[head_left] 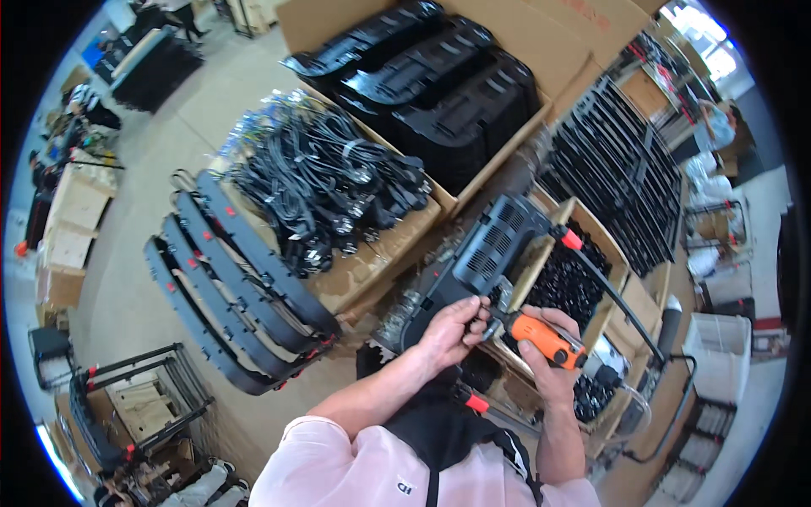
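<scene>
My right hand (543, 349) is wrapped round the body of an orange power screwdriver (547, 338), whose dark front end points left toward my other hand. Fingers curled and pinched together, my left hand (452, 335) is just left of the tool's tip. Whatever it pinches is too small or hidden to make out. Just beyond both hands lies a long dark grey plastic housing (486, 264) with vent slots. Its near end passes by my left hand.
An open box (621, 287) of small black parts stands to the right, beside a black tube frame (629, 308) with red ends. Bundled black cables (329, 182) fill a carton beyond my left hand. Curved grey covers (228, 279) stand at left. Large black shells (439, 84) fill a far carton.
</scene>
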`<state>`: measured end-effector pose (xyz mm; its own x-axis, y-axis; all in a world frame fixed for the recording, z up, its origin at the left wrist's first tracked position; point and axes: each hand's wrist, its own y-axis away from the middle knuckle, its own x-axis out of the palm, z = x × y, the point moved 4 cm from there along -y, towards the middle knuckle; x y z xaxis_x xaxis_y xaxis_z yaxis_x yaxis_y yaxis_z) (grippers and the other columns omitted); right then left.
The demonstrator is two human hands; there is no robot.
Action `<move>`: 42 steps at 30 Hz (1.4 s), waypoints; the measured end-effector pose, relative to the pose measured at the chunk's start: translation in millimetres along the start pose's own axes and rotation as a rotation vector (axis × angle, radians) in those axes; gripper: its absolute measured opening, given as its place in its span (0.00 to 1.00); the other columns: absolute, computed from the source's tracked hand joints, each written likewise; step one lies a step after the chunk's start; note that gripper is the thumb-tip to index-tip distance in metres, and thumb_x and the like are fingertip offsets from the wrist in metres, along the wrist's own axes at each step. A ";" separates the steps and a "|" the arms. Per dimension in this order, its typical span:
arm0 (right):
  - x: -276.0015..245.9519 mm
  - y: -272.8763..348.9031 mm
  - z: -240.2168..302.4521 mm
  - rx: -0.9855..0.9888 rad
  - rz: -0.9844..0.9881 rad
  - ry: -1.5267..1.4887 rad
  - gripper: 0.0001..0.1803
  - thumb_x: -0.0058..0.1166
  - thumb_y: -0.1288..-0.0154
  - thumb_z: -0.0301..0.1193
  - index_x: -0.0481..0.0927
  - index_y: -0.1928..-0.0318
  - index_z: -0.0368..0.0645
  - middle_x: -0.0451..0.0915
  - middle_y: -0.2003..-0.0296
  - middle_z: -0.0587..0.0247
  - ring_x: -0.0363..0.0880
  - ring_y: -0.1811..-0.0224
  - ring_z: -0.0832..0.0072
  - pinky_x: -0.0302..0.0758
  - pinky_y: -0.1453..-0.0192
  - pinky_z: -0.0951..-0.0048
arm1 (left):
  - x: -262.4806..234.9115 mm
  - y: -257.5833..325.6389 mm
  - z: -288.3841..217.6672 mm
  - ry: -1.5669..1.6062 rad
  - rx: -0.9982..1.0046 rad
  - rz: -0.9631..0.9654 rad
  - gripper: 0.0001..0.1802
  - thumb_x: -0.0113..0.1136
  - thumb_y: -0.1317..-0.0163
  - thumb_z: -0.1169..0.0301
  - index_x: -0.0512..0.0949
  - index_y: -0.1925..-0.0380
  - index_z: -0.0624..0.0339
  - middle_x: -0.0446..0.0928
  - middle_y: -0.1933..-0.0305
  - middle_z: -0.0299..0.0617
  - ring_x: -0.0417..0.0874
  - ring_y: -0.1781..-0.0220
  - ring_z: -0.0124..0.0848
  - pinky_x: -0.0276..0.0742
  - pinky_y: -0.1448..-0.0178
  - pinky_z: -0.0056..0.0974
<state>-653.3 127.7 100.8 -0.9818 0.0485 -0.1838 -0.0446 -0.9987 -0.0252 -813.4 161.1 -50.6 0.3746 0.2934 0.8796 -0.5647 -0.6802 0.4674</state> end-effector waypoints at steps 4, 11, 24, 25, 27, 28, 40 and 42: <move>12.0 -17.6 1.2 0.048 -0.008 0.013 0.31 0.72 0.35 0.22 0.73 0.35 0.39 0.82 0.38 0.48 0.82 0.36 0.63 0.79 0.29 0.60 | -0.5 -3.8 -10.4 0.048 -0.051 0.012 0.15 0.56 0.17 0.59 0.79 0.46 0.59 0.76 0.63 0.32 0.72 0.70 0.20 0.65 0.74 0.25; 30.1 -45.5 -8.5 0.109 -0.093 0.019 0.31 0.71 0.35 0.22 0.72 0.35 0.38 0.82 0.39 0.45 0.83 0.36 0.61 0.79 0.29 0.58 | -4.5 -10.6 -10.2 0.048 -0.012 -0.141 0.21 0.49 0.15 0.54 0.78 0.44 0.60 0.77 0.62 0.35 0.74 0.71 0.23 0.68 0.73 0.29; 79.8 -112.9 -30.4 0.153 0.005 0.096 0.30 0.71 0.34 0.22 0.74 0.34 0.39 0.83 0.39 0.52 0.82 0.36 0.67 0.79 0.29 0.65 | -30.4 -16.4 -13.4 -0.046 0.027 -0.073 0.18 0.46 0.13 0.60 0.78 0.43 0.61 0.81 0.54 0.38 0.82 0.61 0.26 0.79 0.64 0.32; 82.0 -114.7 -32.6 0.173 0.012 0.119 0.30 0.71 0.34 0.22 0.74 0.34 0.39 0.83 0.39 0.52 0.82 0.37 0.68 0.79 0.30 0.65 | -30.3 -17.3 -12.7 -0.041 0.031 -0.073 0.18 0.46 0.13 0.60 0.78 0.43 0.61 0.81 0.54 0.38 0.82 0.61 0.26 0.79 0.64 0.32; 85.0 -116.6 -38.0 0.168 0.029 0.138 0.29 0.71 0.33 0.22 0.75 0.34 0.40 0.83 0.39 0.53 0.83 0.37 0.69 0.79 0.30 0.66 | -29.5 -19.0 -11.2 -0.054 0.050 -0.060 0.18 0.47 0.14 0.59 0.79 0.44 0.62 0.81 0.55 0.39 0.80 0.62 0.24 0.78 0.63 0.31; 86.2 -116.9 -39.4 0.163 0.038 0.146 0.30 0.71 0.34 0.22 0.74 0.34 0.40 0.83 0.39 0.53 0.82 0.37 0.69 0.78 0.29 0.66 | -29.9 -19.5 -10.7 -0.050 0.051 -0.050 0.18 0.48 0.14 0.60 0.79 0.44 0.61 0.81 0.55 0.38 0.80 0.62 0.24 0.78 0.62 0.31; 91.5 -123.5 -43.5 0.082 0.088 0.176 0.21 0.71 0.35 0.21 0.81 0.43 0.38 0.87 0.44 0.53 0.87 0.44 0.70 0.83 0.37 0.68 | -34.9 -20.0 -3.6 -0.152 0.035 0.009 0.18 0.51 0.15 0.58 0.82 0.42 0.60 0.72 0.67 0.27 0.68 0.70 0.18 0.62 0.69 0.27; 93.3 -123.3 -43.0 0.108 0.118 0.176 0.22 0.71 0.35 0.21 0.81 0.41 0.39 0.86 0.43 0.53 0.86 0.43 0.70 0.82 0.36 0.69 | -36.9 -21.9 -3.9 -0.140 0.056 0.016 0.19 0.51 0.15 0.59 0.81 0.41 0.60 0.72 0.66 0.27 0.68 0.70 0.18 0.63 0.69 0.27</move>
<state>-731.4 256.0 44.6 -0.9346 -0.0764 -0.3475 0.0402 -0.9931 0.1104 -817.7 167.8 -93.0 0.4669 0.1882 0.8641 -0.5313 -0.7214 0.4442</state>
